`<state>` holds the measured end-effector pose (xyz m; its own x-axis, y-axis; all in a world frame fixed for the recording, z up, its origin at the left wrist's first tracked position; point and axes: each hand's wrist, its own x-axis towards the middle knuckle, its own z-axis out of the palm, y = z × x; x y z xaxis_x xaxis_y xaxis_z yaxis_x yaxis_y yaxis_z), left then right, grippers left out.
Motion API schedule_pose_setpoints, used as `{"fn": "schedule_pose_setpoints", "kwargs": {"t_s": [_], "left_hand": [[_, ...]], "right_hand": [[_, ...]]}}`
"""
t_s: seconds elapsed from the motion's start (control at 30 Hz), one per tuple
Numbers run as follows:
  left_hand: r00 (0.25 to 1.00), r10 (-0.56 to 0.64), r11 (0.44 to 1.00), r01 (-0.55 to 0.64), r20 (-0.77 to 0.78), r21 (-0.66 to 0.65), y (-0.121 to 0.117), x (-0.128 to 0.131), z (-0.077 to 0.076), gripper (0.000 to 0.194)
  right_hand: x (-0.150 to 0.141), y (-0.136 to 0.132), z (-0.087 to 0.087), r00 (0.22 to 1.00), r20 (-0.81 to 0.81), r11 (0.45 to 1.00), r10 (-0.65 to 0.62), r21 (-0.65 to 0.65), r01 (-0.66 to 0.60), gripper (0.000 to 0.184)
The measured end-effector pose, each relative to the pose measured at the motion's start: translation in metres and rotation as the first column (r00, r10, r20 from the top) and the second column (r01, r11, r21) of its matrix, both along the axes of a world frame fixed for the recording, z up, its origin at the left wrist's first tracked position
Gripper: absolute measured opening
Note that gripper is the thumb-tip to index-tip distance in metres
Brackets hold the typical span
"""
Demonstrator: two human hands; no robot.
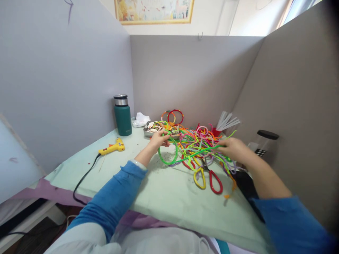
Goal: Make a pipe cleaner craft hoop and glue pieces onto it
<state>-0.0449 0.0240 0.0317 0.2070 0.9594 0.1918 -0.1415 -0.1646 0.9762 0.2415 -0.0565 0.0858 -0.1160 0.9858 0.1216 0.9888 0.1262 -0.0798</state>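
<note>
In the head view my left hand (158, 138) pinches a ring of green pipe cleaner (159, 155) at its top. A long green strand runs from the ring to the right, and my right hand (233, 148) grips it near its far end. Whether that strand is one piece with the ring I cannot tell. Behind and between my hands lies a tangled heap of colourful pipe cleaners (201, 139). Just below the strand rest scissors with red handles (216, 182) and yellow handles (200, 178), their blades partly covered.
A yellow glue gun (112, 147) with a black cord lies at left, near a green bottle (123, 118). A metal tray (148, 133) of small pieces, finished-looking rings (175, 116) and white sticks (227, 121) stand farther back. Grey partitions (190, 70) enclose the table. A clear bottle (265, 143) is at right.
</note>
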Motion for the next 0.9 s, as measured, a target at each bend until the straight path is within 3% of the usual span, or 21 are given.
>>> {"fn": "schedule_pose_setpoints", "kwargs": {"t_s": [0.1,0.17,0.2,0.23,0.3,0.37,0.43,0.53,0.6,0.7,0.9], "left_hand": [[1.000,0.000,1.000,0.000,-0.007,0.000,0.001,0.000,-0.001,0.022],[1.000,-0.002,1.000,0.002,-0.002,0.001,0.001,0.000,-0.001,0.022],[1.000,-0.001,1.000,0.001,0.003,0.002,0.001,0.000,-0.001,0.022],[1.000,0.001,1.000,-0.001,0.006,0.002,0.001,0.000,-0.001,0.023],[1.000,0.005,1.000,-0.005,0.007,-0.001,0.002,0.000,-0.001,0.026],[1.000,-0.005,1.000,0.005,0.004,-0.002,0.002,0.000,-0.001,0.028],[1.000,-0.020,1.000,0.020,0.008,0.001,0.001,0.000,-0.001,0.030],[0.999,-0.044,0.999,0.044,0.026,0.008,0.002,-0.001,-0.002,0.031],[0.997,-0.067,0.998,0.067,0.047,0.008,0.004,-0.003,-0.004,0.031],[0.991,-0.103,0.994,0.101,0.090,0.027,0.008,-0.005,-0.007,0.030],[0.982,-0.125,0.992,0.123,0.139,0.027,0.011,-0.005,-0.012,0.029]], "right_hand": [[0.020,0.011,0.025,0.967,0.057,0.969,-0.249,0.015,0.248,0.037],[0.022,0.006,0.028,0.928,0.140,0.934,-0.345,0.152,0.325,0.043],[0.019,-0.001,0.025,0.920,0.172,0.919,-0.352,0.247,0.306,0.047],[0.013,-0.010,0.019,0.922,0.193,0.913,-0.334,0.309,0.266,0.047],[-0.002,-0.030,0.000,0.933,0.220,0.932,-0.283,0.294,0.213,0.040],[-0.020,-0.048,-0.026,0.951,0.179,0.967,-0.251,0.079,0.240,0.035],[-0.035,-0.060,-0.052,0.989,0.104,0.984,-0.101,-0.135,0.114,0.039],[-0.046,-0.063,-0.080,0.994,0.061,0.991,-0.086,-0.095,0.091,0.041],[-0.046,-0.060,-0.086,0.994,0.051,0.992,-0.097,-0.081,0.101,0.036],[-0.038,-0.058,-0.080,0.992,0.070,0.987,-0.101,-0.116,0.109,0.035],[-0.015,-0.078,-0.040,0.971,0.234,0.986,-0.058,-0.142,0.093,0.035]]}}
